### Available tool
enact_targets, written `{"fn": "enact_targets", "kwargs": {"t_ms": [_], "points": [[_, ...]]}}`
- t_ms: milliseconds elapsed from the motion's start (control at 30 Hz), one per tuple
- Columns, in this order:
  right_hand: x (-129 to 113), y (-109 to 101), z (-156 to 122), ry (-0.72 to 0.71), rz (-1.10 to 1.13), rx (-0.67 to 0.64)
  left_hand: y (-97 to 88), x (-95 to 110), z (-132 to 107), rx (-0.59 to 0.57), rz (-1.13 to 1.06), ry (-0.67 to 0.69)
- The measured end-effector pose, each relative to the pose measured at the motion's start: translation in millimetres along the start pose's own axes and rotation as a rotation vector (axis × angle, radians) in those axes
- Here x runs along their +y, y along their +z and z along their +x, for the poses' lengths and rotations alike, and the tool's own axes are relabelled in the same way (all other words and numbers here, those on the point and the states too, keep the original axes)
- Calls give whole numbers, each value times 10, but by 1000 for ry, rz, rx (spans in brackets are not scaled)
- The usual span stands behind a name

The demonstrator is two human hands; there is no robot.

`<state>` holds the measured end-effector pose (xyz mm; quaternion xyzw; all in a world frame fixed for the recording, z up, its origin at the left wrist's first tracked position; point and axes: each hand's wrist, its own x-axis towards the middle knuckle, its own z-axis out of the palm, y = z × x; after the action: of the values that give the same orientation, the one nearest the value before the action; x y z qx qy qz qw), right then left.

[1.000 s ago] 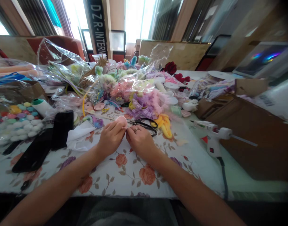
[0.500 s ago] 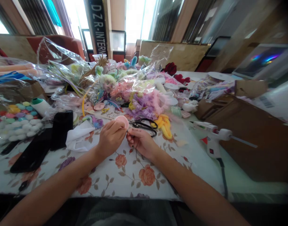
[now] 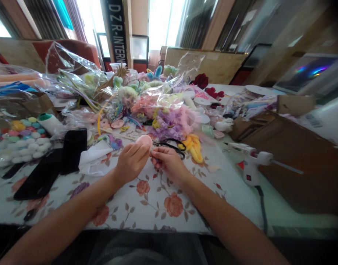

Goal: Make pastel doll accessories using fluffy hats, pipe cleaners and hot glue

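Observation:
A small round pink piece [image 3: 144, 140], perhaps fabric, shows above the fingers of my left hand [image 3: 132, 161], which is closed around its lower part. Close on its right, my right hand [image 3: 167, 162] has thumb and fingertips pinched together at the edge of the piece. Whatever is between those fingertips is too small to make out. Black-handled scissors [image 3: 173, 144] lie just beyond my right hand, beside a bundle of yellow fabric [image 3: 194, 148]. Left of my left hand lies a crumpled white cloth [image 3: 95, 159].
Two black phones [image 3: 73, 151] and a bag of pompoms [image 3: 28, 145] lie on the left. Across the back spreads a heap of craft materials [image 3: 169, 121] and clear plastic. At right a glue gun [image 3: 251, 162] with its cord stands by a cardboard box [image 3: 298, 158].
My left hand has turned slightly, so the pink piece shows a different side and less of its round rim. Both hands stay together in nearly the same place.

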<state>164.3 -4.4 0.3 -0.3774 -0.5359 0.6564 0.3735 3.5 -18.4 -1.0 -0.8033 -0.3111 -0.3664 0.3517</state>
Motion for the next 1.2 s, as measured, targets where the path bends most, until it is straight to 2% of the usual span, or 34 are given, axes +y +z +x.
{"fn": "enact_targets", "kwargs": {"t_ms": [67, 133, 200, 267, 367, 467, 567, 633, 700, 800, 867, 967, 1033, 1100, 1200], "points": [[-16, -15, -30, 168, 391, -131, -28, 0, -2, 82, -41, -4], [-3, -18, -60, 234, 580, -228, -42, -4, -18, 153, -108, -28], [23, -11, -73, 232, 603, -266, -35, -16, -39, 187, -172, -82], [45, -2, -64, 189, 519, -237, -7, -36, -59, 181, -222, -140], [62, 2, -37, 57, 201, -87, 45, -62, -73, 97, -249, -172], [86, 8, -36, -282, -425, 151, 70, -59, -74, -35, -193, -146], [137, 25, -57, -611, -1020, 250, 57, -35, -76, -110, -119, -73], [170, 34, -69, -687, -1213, 257, 42, -19, -78, -129, -99, -24], [180, 40, -72, -684, -1246, 258, 30, -10, -75, -133, -87, -5], [129, 46, -61, -547, -1002, 234, 15, -6, -59, -97, -73, -28], [60, 51, -57, -330, -611, 160, 0, -9, -48, -37, -84, -64], [-34, 53, -82, 28, 119, -68, -30, -17, -54, 102, -140, -87], [-58, 53, -116, 163, 440, -223, -45, -21, -72, 191, -191, -85], [-45, 57, -144, 218, 564, -297, -47, -21, -86, 225, -248, -114], [7, 70, -153, 217, 558, -240, -30, -12, -78, 184, -350, -221]]}}
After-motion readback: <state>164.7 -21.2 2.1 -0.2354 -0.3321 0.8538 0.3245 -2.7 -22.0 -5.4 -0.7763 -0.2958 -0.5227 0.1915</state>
